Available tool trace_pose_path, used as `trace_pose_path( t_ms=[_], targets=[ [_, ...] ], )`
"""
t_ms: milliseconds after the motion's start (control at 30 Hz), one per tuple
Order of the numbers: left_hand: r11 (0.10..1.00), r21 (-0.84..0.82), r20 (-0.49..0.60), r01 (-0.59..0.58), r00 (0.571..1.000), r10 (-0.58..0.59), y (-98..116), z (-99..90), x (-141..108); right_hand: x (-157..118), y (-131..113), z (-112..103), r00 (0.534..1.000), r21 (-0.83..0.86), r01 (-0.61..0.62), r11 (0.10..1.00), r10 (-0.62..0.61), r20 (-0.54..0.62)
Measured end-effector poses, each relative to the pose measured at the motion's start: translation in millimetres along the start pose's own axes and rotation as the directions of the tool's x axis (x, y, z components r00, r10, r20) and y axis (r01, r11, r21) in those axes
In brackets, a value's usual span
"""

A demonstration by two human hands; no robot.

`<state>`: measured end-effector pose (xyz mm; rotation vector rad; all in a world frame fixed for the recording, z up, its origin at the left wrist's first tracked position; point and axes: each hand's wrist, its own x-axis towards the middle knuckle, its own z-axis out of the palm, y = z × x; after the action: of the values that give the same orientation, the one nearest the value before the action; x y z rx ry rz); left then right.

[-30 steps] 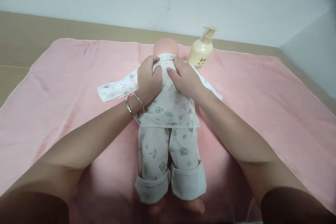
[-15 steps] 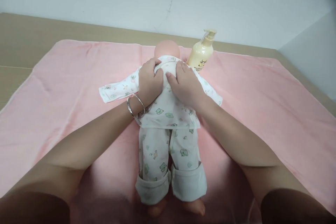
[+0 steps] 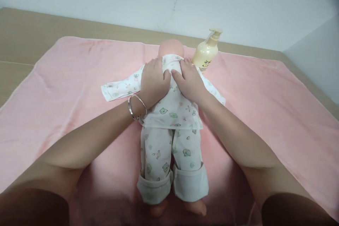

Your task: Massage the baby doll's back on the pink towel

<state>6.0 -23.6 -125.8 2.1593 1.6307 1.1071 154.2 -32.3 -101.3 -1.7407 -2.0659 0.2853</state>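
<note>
A baby doll (image 3: pixel 171 46) lies face down along the middle, head away from me and feet towards me. It wears a white printed top (image 3: pixel 173 114) and matching trousers (image 3: pixel 159 153) with rolled-up cuffs. My left hand (image 3: pixel 155 81), with silver bangles (image 3: pixel 137 107) at the wrist, lies flat on the left of the doll's upper back. On the right of the upper back rests my right hand (image 3: pixel 191 80), its fingers stretched out. The two thumbs nearly meet at the middle of the back. Both hands press on the cloth without grasping it.
Under the doll a pink blanket (image 3: pixel 87 67) is spread over a wooden surface (image 3: pixel 31 30). A pale yellow pump bottle (image 3: pixel 206 52) stands beyond my right hand, close to the doll's head. Behind is a white wall (image 3: pixel 106 0) with a crack.
Both hands stay on the doll's upper back. The left hand has flattened and its thumb has come inward, closer to the right thumb. The view has shifted slightly.
</note>
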Motion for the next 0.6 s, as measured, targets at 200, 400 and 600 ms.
trace_pose_path(
  t_ms=[200,400,600],
  targets=[
    [0.995,0.103,0.141,0.019,0.989,-0.034,3,-11.5,9,-33,-27,-11,1.0,-0.137,0.022,0.99,-0.021,0.015],
    [0.992,0.086,0.105,-0.096,0.991,0.087,1,-9.3,5,-22,-20,-17,0.998,-0.093,0.018,0.995,-0.012,0.066],
    [0.982,0.072,0.087,-0.176,0.982,0.17,1,-8.4,0,-11,-10,-12,0.995,-0.123,0.101,0.987,-0.098,0.03]
  ],
)
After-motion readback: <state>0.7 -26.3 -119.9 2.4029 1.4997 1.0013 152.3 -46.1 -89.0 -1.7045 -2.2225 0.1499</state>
